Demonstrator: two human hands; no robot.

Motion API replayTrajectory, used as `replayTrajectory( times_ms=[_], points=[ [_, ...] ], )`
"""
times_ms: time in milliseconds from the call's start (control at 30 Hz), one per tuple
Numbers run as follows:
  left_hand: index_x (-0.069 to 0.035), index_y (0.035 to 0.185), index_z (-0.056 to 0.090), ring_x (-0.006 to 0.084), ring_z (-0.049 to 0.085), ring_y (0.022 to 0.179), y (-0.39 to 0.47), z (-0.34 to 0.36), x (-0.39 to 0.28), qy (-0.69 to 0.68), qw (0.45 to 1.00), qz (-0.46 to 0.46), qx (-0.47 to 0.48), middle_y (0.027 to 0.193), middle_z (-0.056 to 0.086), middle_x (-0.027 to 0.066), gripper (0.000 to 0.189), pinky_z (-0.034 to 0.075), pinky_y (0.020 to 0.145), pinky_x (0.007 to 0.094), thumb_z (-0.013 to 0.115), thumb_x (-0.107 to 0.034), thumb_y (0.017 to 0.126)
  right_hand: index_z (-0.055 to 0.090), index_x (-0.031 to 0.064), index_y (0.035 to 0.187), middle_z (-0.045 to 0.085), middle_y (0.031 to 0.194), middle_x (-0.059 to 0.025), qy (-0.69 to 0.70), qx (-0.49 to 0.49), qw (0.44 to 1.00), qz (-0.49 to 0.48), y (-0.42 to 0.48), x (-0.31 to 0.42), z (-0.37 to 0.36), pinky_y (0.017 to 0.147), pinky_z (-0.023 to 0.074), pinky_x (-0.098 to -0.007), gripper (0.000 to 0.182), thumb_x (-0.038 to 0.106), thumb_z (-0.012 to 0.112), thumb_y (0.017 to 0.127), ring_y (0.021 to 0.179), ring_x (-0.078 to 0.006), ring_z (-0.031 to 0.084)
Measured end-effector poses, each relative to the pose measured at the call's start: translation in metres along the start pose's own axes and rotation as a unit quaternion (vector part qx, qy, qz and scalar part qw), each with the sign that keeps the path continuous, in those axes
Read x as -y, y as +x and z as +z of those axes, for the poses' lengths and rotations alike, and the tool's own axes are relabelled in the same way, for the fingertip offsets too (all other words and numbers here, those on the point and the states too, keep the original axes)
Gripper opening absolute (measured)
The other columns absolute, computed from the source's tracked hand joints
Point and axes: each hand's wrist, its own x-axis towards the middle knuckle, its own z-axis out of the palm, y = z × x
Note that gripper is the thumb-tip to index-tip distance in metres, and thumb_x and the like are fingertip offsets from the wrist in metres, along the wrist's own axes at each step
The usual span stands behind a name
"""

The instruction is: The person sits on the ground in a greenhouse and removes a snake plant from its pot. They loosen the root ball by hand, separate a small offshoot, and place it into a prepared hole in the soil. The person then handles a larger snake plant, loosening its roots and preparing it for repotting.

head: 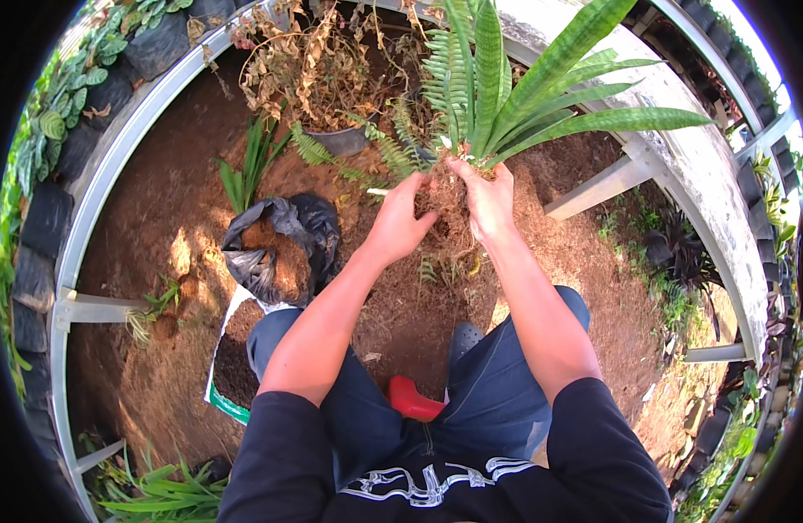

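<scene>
A leafy green snake plant [506, 98] is held up in front of me, with its tangled root ball [448, 202] hanging bare below the leaves. My right hand [486, 196] grips the root ball near the leaf bases, its thumb at the top of the roots. On the other side, my left hand [405, 219] has its thumb and fingers apart, with the fingertips at the roots' edge. A fern [447, 85] stands behind the leaves; whether it is joined to the root ball I cannot tell.
A black plastic bag of brown soil [277, 258] and a white-green sack of dark soil [238, 353] lie at my left. Ahead is a pot [342, 140] with a dried plant. Metal frames [597, 189] and shelves curve around both sides.
</scene>
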Motion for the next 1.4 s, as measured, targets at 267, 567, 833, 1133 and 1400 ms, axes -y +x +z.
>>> replayTrajectory(
  times_ms=[267,567,833,1133,1400],
  points=[
    [0.011,0.152,0.025,0.0346,0.040,0.144,-0.002,0.000,-0.003,-0.015,0.984,-0.160,0.083,0.152,0.042,0.0301,0.100,0.032,0.118,0.0408,0.074,-0.046,0.087,0.063,-0.0021,0.112,0.070,0.109,-0.0124,0.002,-0.052,0.999,-0.016,0.007,-0.022,0.000,0.093,0.0496,-0.0352,0.041,0.009,0.084,0.078,0.099,-0.0197,0.065],
    [0.011,0.152,0.022,0.0342,0.047,0.138,-0.001,0.009,-0.001,-0.009,0.994,-0.093,0.056,0.146,0.048,0.0307,0.099,0.037,0.115,0.0402,0.080,-0.037,0.086,0.055,-0.0037,0.121,0.066,0.114,-0.0166,0.094,-0.031,0.995,0.033,0.008,-0.012,-0.001,0.095,0.0494,-0.0379,0.054,0.009,0.085,0.078,0.104,-0.0229,0.064],
    [0.009,0.147,0.038,0.0373,0.042,0.141,0.005,0.004,0.023,0.063,0.995,-0.042,0.059,0.149,0.045,0.0284,0.069,0.033,0.118,0.0405,0.069,-0.024,0.095,0.059,-0.0026,0.118,0.068,0.116,-0.0136,0.128,-0.090,0.986,0.054,0.017,0.011,-0.015,0.108,0.0367,-0.0399,0.051,0.010,0.086,0.077,0.117,-0.0210,0.058],
    [0.004,0.148,0.040,0.0326,0.042,0.141,0.004,0.000,0.037,0.098,0.977,-0.173,0.082,0.155,0.039,0.0220,0.075,0.034,0.118,0.0393,0.075,-0.025,0.089,0.051,-0.0055,0.128,0.063,0.123,-0.0198,0.139,-0.059,0.989,0.004,0.017,0.000,-0.015,0.112,0.0358,-0.0440,0.062,0.010,0.085,0.079,0.123,-0.0259,0.056],
    [0.003,0.143,0.043,0.0205,0.057,0.125,0.007,0.011,0.018,-0.334,0.930,-0.128,0.080,0.138,0.059,0.0111,0.080,0.045,0.110,0.0378,0.087,-0.008,0.076,0.059,0.0000,0.125,0.066,0.120,-0.0105,0.215,-0.004,0.975,0.065,-0.001,-0.006,0.006,0.106,0.0421,-0.0412,0.049,0.005,0.081,0.082,0.114,-0.0209,0.060]
  ],
)
